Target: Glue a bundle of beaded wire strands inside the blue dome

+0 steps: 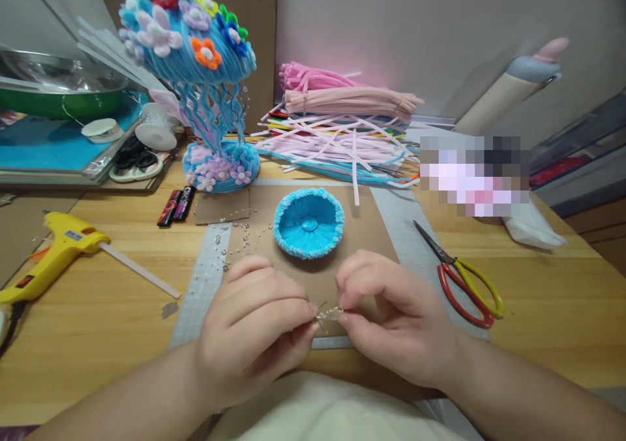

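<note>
Between my two hands runs a short, thin string of small pale beads [332, 313], with fine wire-like ends sticking out near the left fingertips. My left hand [261, 320] pinches one end between thumb and forefinger. The other end is pinched by my right hand [391, 314], its thumb and forefinger together. Just beyond the hands, a blue fuzzy-rimmed bowl shape [309, 224] rests open side up on a brown cardboard sheet [376, 232]. Loose beads [244, 226] lie scattered left of the bowl.
A yellow glue gun [59, 245] lies at left, scissors [464, 278] at right. Behind stand a blue flower-covered jellyfish-like craft [195, 56] and heaped pipe cleaners [342, 102]. A wire spool [155, 128], black-and-white scissors [134, 162] and two batteries [176, 206] sit back left.
</note>
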A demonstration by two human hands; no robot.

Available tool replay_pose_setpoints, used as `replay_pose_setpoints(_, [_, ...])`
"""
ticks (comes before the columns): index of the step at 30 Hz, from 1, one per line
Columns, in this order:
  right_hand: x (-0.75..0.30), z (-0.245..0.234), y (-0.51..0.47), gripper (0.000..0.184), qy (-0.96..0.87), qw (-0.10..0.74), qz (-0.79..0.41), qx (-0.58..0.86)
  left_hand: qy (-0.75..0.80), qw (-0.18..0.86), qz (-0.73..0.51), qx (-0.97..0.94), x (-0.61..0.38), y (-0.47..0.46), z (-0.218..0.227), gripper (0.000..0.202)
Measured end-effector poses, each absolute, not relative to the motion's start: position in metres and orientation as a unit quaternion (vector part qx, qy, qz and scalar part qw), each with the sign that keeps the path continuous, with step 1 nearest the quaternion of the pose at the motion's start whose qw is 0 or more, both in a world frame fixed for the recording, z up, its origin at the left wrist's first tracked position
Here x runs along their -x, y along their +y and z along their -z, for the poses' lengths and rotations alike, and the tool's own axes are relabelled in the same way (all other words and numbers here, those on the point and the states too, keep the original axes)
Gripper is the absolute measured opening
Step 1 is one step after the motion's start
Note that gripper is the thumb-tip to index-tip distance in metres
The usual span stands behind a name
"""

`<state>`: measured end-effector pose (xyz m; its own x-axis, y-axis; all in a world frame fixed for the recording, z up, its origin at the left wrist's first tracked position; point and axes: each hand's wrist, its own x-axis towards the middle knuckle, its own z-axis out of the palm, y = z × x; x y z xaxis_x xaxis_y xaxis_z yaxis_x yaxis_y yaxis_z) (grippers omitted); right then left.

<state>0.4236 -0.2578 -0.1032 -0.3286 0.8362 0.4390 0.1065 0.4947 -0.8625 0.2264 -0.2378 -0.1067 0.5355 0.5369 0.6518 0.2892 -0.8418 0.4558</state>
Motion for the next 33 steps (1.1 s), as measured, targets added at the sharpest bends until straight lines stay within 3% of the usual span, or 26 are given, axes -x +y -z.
replay_pose_setpoints(11, [-0.426,0.096,-0.259,0.018,-0.782,0.448,-0.317,0.296,0.241,0.134,-0.412,-0.868,-0.227,-0.238,0.102,0.020])
replay_pose_setpoints(23, [-0.423,0.101,-0.257,0.018,-0.712,0.461,-0.442,0.293,0.219,0.181,-0.407,-0.868,-0.226,-0.237,0.103,0.023])
replay_pose_setpoints(28, [-0.426,0.103,-0.255,0.009,-0.669,0.452,-0.497,0.320,0.267,0.350,-0.389,-0.809,-0.231,-0.238,0.107,0.012])
replay_pose_setpoints(33, [-0.427,0.103,-0.254,0.010,-0.702,0.444,-0.453,0.324,0.360,0.477,-0.327,-0.732,-0.237,-0.239,0.110,0.008])
